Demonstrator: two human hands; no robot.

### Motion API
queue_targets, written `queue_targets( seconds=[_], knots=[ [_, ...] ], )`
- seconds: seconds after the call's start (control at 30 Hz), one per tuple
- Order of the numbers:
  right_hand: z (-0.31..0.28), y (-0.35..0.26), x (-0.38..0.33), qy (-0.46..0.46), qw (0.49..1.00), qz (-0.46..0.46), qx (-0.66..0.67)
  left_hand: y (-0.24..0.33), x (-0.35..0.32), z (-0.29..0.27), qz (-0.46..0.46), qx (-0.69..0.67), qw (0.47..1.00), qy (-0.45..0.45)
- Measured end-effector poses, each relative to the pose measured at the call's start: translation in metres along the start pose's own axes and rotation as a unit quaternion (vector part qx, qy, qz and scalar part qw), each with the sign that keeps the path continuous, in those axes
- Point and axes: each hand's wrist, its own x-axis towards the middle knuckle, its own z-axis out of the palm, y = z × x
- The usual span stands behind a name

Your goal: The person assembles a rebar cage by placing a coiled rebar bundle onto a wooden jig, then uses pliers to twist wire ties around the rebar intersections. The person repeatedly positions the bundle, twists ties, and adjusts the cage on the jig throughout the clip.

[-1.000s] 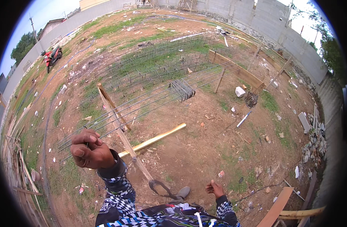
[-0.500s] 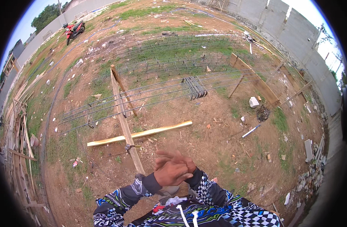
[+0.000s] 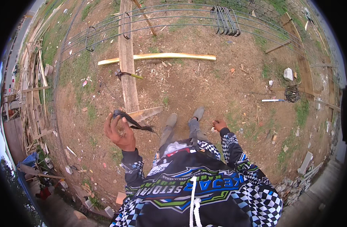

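My left hand [image 3: 120, 133] is raised with its fingers spread, right beside a bundle of black tie wire [image 3: 137, 124]. The bundle lies slanting by the end of a short wooden board [image 3: 152, 112]; my fingers overlap its upper end, and I see no grip on it. My right hand [image 3: 219, 125] hangs low at my right side, its fingers loosely bent and apart, with no object visible in it. A hand tool with a dark head and a yellow-green handle [image 3: 135, 76] lies across the upright-looking long plank [image 3: 128, 90] ahead of my left hand.
Long steel bars [image 3: 173, 16] run across the far side, carrying several bent stirrups [image 3: 226, 22]. A pale timber strip [image 3: 173, 56] crosses the plank. To the right are a wire coil [image 3: 292, 94], a white-and-blue stick [image 3: 272, 100] and a white block [image 3: 288, 74]. Stacked timber [image 3: 34, 94] lies left.
My hands, which were together in front of me, have parted. The left moved out to the black wire; the right dropped to my side. The view has tilted down, showing my feet.
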Motion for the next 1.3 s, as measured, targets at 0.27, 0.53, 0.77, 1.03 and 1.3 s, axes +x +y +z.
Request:
queue_targets(
  seconds=[0.27, 0.53, 0.77, 1.03, 1.3],
  knots=[
    [-0.041, 0.118, 0.074, -0.074, 0.973, 0.103, -0.192, -0.052, -0.006, 0.000, -0.227, -0.117, 0.955, -0.153],
    [0.005, -0.088, 0.043, -0.040, 0.997, -0.064, 0.016, -0.033, 0.011, 0.019, -0.222, -0.096, 0.968, -0.064],
    [0.014, -0.100, 0.060, -0.008, 0.991, -0.128, -0.026, -0.004, 0.008, 0.019, -0.010, 0.003, 1.000, 0.017],
    [-0.023, -0.082, 0.100, -0.001, 0.954, -0.120, -0.274, 0.053, -0.068, 0.032, -0.243, -0.344, 0.891, -0.171],
    [-0.023, -0.084, 0.208, -0.118, 0.876, -0.157, -0.441, 0.105, -0.250, 0.147, -0.705, -0.379, 0.566, -0.196]
  ],
)
